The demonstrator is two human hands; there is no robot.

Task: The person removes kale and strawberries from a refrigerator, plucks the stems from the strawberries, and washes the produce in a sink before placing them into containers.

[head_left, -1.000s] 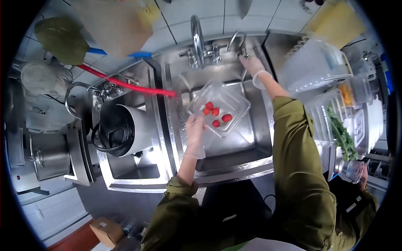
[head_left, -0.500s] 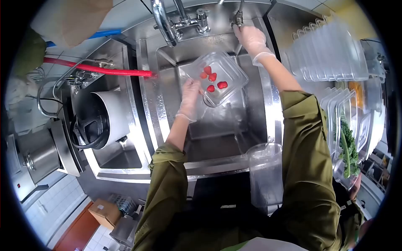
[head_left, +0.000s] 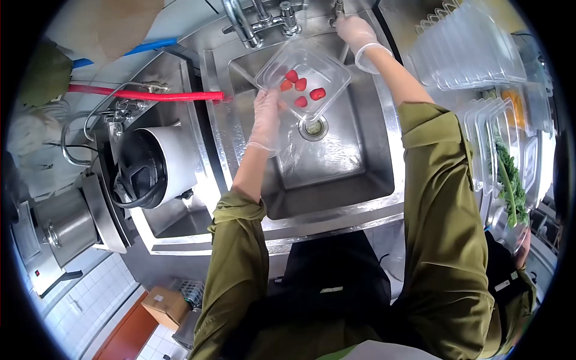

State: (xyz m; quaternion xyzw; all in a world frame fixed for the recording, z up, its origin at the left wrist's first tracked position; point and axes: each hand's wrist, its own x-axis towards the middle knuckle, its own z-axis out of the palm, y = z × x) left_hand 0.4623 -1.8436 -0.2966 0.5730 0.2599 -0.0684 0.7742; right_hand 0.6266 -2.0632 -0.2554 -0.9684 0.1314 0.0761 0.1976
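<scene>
My left hand (head_left: 266,120), in a clear glove, grips the near left edge of a clear plastic container (head_left: 333,73). Several red strawberries (head_left: 300,84) lie inside it. The container is held above the steel sink (head_left: 327,189), close to the chrome faucet (head_left: 241,27), with the drain (head_left: 313,128) showing just below its near corner. My right hand (head_left: 358,35), gloved too, is closed around a small metal tap handle (head_left: 339,8) at the sink's back right. Its fingertips are partly hidden.
Left of the sink, a red hose (head_left: 174,96) points toward it, and a white pot (head_left: 180,165) rests over a smaller basin. Stacked clear containers (head_left: 468,51) stand at right, near leafy greens (head_left: 510,183). Another person's hand (head_left: 523,243) shows at lower right.
My left hand has brought the container of strawberries back toward the faucet, uncovering the drain. My right hand stays on the tap handle. The view has shifted slightly.
</scene>
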